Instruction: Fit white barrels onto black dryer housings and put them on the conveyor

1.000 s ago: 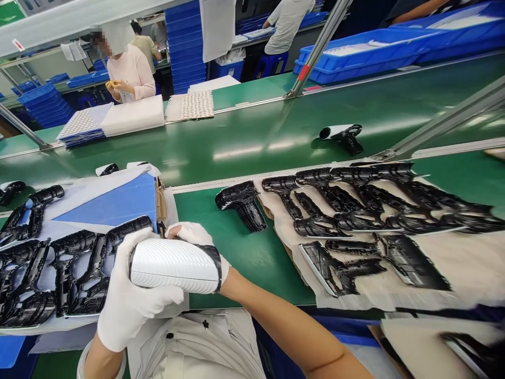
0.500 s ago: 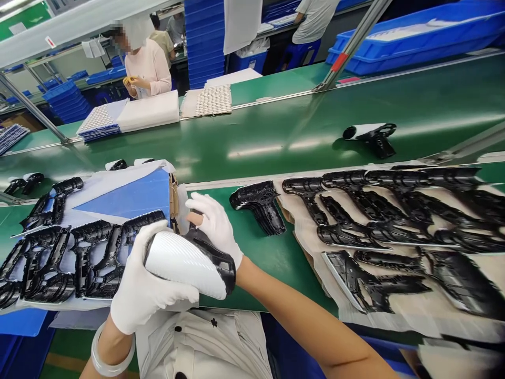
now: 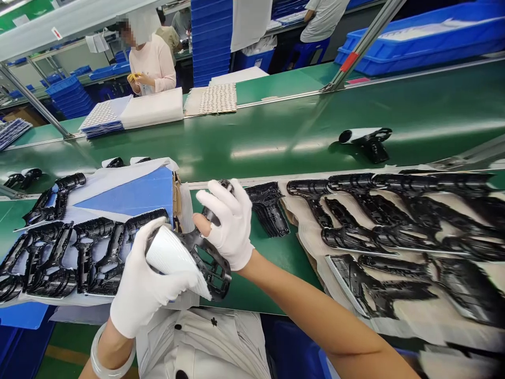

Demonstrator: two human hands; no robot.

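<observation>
At the green bench [image 3: 292,250], a white-gloved left hand [image 3: 140,287] clasps a glossy white ribbed shell [image 3: 171,252], its long axis sloping down rightward; a black openwork frame [image 3: 192,240] adjoins, below the right hand [image 3: 232,226] pinching a black plastic piece [image 3: 211,215].

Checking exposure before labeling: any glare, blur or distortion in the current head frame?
Head view: pale glare streaks on the green work surface; black shells near the right edge look smeared; left hand and right hand fairly sharp.
</observation>
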